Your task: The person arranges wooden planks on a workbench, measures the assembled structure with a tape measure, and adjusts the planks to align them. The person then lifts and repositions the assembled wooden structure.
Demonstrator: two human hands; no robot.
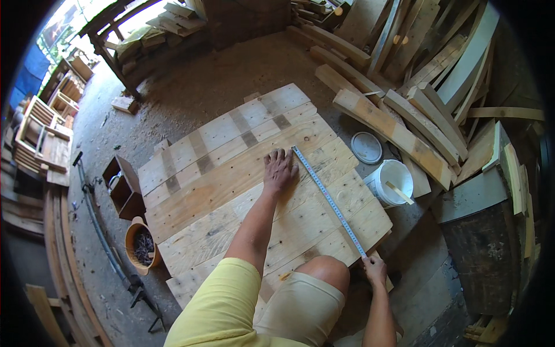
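A: ok so where's the tape measure in this one?

B: The tape measure [330, 198] is pulled out across the right part of the plank panel [225, 199], running on a slant from around the panel's middle down to its near right edge. Blue-and-white blade, lying pretty straight.

A: And the hands?

B: Left hand [281, 169] is palm down on the panel, fingers spread, tips just beside the far end of the tape. Couldn't say if they're actually pinning it. Right hand [374, 269] is at the panel's near right edge, fingers curled tight around the tape's near end. The case, if it's in there, is hidden in the grip.

A: What else is around?

B: Right of the panel there's a white bucket [378, 184] with a stick in it, and a round pale lid [366, 147] just beyond that. Stacked lumber [393, 130] past the panel's far right side. Left of the panel: a brown box [130, 175], an orange tub [131, 250] of dark thin bits, and a long metal bar clamp [106, 231] farther out.
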